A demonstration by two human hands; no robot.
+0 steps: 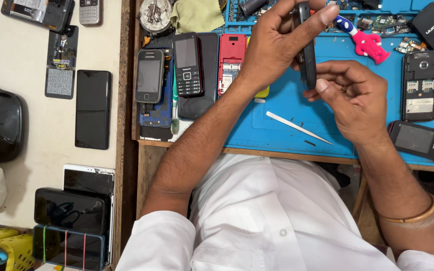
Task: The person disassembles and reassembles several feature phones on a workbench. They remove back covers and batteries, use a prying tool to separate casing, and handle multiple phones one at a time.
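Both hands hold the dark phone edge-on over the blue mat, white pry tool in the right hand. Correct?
Not quite. The head view shows the white pry tool lying on the blue mat, in neither hand. Left hand and right hand do hold the dark phone edge-on.

Seen edge-on, a dark handset (307,47) is held upright between both hands above a blue work mat (282,108): the left hand (277,42) pinches its upper end, the right hand (350,98) grips its lower end. A white prying tool (297,127) lies on the mat just below the hands. A pink-and-blue toothbrush (362,37) rests just right of the left hand's fingertips. Left of the left forearm sit a red opened phone (231,62) and a black keypad phone (187,64).
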